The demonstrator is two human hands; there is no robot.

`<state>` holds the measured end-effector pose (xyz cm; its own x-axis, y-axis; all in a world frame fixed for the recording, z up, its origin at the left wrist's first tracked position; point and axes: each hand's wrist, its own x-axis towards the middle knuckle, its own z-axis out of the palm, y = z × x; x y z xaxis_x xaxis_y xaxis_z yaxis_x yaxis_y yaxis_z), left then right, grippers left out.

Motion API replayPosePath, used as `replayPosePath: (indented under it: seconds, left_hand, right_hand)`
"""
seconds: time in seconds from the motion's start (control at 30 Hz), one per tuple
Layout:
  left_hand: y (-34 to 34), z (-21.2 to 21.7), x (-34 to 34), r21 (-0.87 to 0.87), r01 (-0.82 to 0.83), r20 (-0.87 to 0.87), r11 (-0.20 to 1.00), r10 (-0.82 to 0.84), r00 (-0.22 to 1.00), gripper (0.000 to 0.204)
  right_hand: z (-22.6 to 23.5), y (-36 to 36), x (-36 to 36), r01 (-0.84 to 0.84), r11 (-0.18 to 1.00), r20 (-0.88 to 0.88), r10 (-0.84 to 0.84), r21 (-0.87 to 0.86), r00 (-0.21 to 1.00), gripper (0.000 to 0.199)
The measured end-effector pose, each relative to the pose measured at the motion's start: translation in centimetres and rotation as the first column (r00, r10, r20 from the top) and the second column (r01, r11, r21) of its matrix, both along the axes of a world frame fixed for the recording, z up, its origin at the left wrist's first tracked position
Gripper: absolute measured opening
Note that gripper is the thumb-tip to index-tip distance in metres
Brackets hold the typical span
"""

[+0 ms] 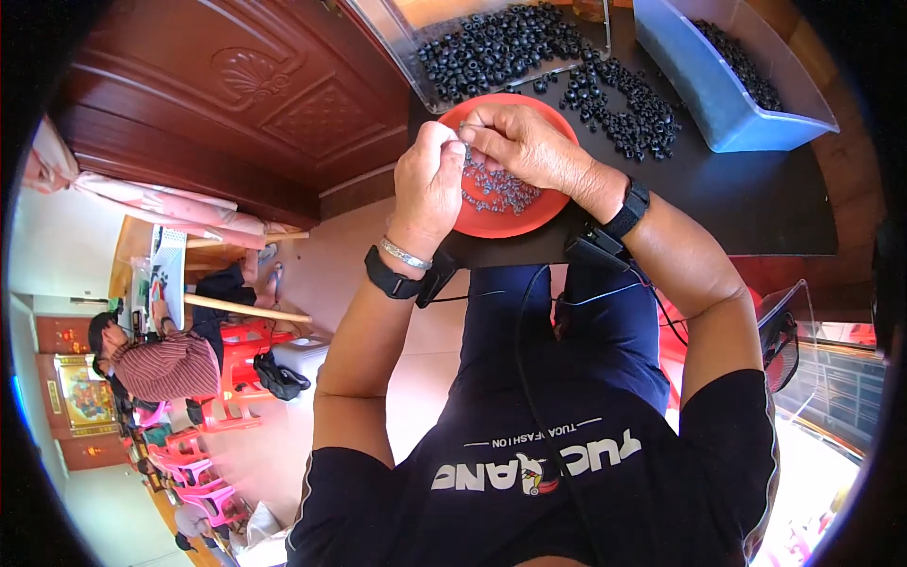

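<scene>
Both my hands meet over a round orange-red plate (501, 225) that holds many small grey metal bits (505, 192). My left hand (430, 180) is closed, its thumb pressed against the curled fingers. Close beside it, my right hand (520, 146) pinches with thumb and forefinger at the same spot. Whatever the fingertips grip is too small or too hidden to name. Beyond the plate, small black ring-like parts (624, 109) lie loose on the dark tabletop (756, 194).
A clear tray of black parts (491, 47) sits at the far edge. To the right stands a blue translucent bin (756, 128) with more black parts. A carved reddish-brown door (227, 94) is at left. Another person (170, 364) sits farther left, near red plastic stools (241, 364).
</scene>
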<state>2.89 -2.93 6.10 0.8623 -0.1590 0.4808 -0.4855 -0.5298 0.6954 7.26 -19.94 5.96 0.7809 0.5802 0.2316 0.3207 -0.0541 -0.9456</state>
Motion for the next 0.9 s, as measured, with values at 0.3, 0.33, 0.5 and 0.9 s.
replayPosePath:
  seconds: [0.3,0.33,0.5,0.9]
  left_hand:
    - [0.2,0.1,0.6,-0.128,-0.032,-0.137,0.991,0.014,0.991,0.015]
    - [0.1,0.1,0.5,-0.127,-0.034,-0.137,0.991,0.016,0.99,0.015]
    - [0.5,-0.5,0.6,-0.292,-0.039,-0.235,0.956,-0.032,0.972,0.014]
    - [0.9,0.2,0.6,-0.484,-0.079,-0.424,0.872,-0.155,0.892,0.018]
  right_hand:
    - [-0.4,-0.1,0.0,-0.023,0.997,0.08,0.018,0.068,0.997,0.012]
    - [-0.4,0.0,0.0,0.002,0.998,0.215,-0.014,0.057,0.976,0.01]
    - [-0.4,0.2,-0.3,0.093,0.996,0.328,-0.083,-0.016,0.941,0.011]
    - [0.3,0.2,-0.7,0.144,0.989,0.469,-0.123,-0.01,0.875,0.012]
